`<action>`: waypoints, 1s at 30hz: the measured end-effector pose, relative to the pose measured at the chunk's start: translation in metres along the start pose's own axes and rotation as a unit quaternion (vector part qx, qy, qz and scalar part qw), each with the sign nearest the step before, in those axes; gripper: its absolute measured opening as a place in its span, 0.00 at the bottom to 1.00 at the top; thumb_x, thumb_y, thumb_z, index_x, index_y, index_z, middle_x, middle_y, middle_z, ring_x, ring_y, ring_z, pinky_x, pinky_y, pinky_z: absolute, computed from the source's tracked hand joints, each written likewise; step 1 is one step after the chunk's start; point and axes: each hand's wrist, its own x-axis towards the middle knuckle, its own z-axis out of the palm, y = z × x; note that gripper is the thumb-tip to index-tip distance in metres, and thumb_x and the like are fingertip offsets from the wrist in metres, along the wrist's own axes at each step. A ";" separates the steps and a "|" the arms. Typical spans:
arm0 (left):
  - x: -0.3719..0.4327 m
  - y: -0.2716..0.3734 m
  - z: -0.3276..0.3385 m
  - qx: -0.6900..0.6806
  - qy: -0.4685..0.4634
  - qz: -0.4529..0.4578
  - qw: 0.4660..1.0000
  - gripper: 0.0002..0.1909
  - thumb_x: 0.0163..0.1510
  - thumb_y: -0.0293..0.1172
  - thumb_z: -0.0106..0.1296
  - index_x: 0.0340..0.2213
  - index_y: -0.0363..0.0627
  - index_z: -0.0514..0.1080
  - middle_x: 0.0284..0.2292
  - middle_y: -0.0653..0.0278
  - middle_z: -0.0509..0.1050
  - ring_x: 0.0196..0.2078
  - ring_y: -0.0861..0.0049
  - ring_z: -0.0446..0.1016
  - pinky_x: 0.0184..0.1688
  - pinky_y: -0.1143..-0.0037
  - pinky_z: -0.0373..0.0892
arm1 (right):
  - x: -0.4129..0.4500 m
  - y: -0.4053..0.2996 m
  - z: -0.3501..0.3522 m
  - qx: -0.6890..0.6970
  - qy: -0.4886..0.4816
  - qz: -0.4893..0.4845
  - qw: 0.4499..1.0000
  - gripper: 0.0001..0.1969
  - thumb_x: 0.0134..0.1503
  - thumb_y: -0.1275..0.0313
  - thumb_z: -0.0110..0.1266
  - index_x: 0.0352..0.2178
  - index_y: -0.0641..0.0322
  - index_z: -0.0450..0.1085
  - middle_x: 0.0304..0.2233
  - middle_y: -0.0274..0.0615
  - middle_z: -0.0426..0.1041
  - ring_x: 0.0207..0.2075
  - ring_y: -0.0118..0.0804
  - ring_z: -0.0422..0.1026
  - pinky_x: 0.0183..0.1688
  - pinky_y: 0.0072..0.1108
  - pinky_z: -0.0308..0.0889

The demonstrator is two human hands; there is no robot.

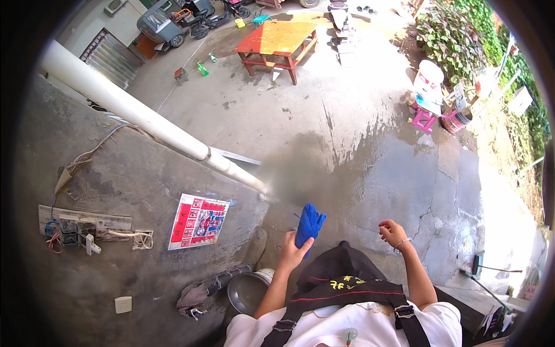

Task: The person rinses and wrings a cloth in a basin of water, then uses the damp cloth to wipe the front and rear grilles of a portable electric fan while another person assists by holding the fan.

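My left hand (pixel 291 253) grips a bunched blue cloth (pixel 309 225) by its lower part, with the thumb across the front. The cloth's upper end stands free and splits into uneven folds. To the right, my right hand (pixel 392 234) is held in the air with nothing in it, its fingers loosely bent. A bracelet (pixel 402 244) circles that wrist. Between my forearms is the dark apron (pixel 342 273) I wear, with yellow writing and red trim. Below my left forearm, a metal basin (pixel 248 291) is partly hidden by the arm.
A concrete wall (pixel 143 173) on the left carries a white pipe (pixel 164 128), a printed poster (pixel 198 222) and wired sockets (pixel 78 232). Wet concrete floor (pixel 381 173) lies ahead. Farther off stand an orange table (pixel 277 39), spray bottles (pixel 202 68) and a pink stool (pixel 422 118).
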 end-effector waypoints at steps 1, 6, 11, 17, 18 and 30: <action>0.023 0.012 0.009 0.076 0.027 0.108 0.991 0.28 0.48 0.49 0.61 0.38 0.33 0.71 0.35 0.54 0.71 0.38 0.59 0.72 0.43 0.66 0.67 | 0.010 -0.023 -0.002 0.049 -0.011 -0.015 0.999 0.12 0.57 0.68 0.50 0.39 0.67 0.69 0.28 0.42 0.75 0.27 0.31 0.75 0.30 0.21 0.70; 0.112 0.097 0.008 -0.024 -0.101 0.092 0.990 0.28 0.49 0.47 0.61 0.41 0.33 0.70 0.37 0.52 0.71 0.40 0.60 0.72 0.44 0.68 0.67 | 0.079 -0.128 0.018 0.274 -0.184 -0.009 0.944 0.20 0.63 0.60 0.46 0.49 0.64 0.64 0.38 0.42 0.74 0.36 0.31 0.75 0.36 0.23 0.72; 0.207 0.111 -0.011 -0.100 -0.166 0.093 0.977 0.29 0.53 0.47 0.57 0.46 0.34 0.68 0.38 0.51 0.74 0.40 0.66 0.75 0.45 0.71 0.68 | 0.185 -0.207 0.032 0.431 -0.239 -0.025 0.870 0.20 0.62 0.60 0.48 0.50 0.61 0.64 0.44 0.40 0.72 0.45 0.36 0.71 0.50 0.33 0.66; 0.384 0.088 -0.031 -0.045 -0.108 0.189 0.975 0.28 0.56 0.50 0.53 0.44 0.33 0.67 0.38 0.50 0.72 0.41 0.58 0.72 0.45 0.68 0.67 | 0.316 -0.314 0.019 0.464 -0.217 -0.103 0.853 0.18 0.61 0.59 0.49 0.50 0.53 0.63 0.49 0.36 0.69 0.51 0.37 0.67 0.53 0.39 0.61; 0.417 0.093 -0.044 -0.044 -0.131 0.210 0.968 0.28 0.56 0.50 0.52 0.44 0.33 0.67 0.40 0.50 0.70 0.44 0.57 0.71 0.47 0.67 0.66 | 0.337 -0.330 0.019 0.472 -0.202 -0.105 0.852 0.18 0.61 0.57 0.48 0.49 0.51 0.64 0.49 0.36 0.70 0.52 0.38 0.66 0.53 0.40 0.61; 0.765 0.105 -0.151 -0.093 -0.107 0.258 0.956 0.22 0.61 0.41 0.46 0.46 0.31 0.67 0.42 0.48 0.72 0.45 0.56 0.71 0.50 0.68 0.65 | 0.618 -0.522 0.008 0.390 -0.114 -0.179 0.896 0.19 0.62 0.55 0.44 0.46 0.57 0.66 0.46 0.40 0.69 0.51 0.36 0.66 0.54 0.32 0.61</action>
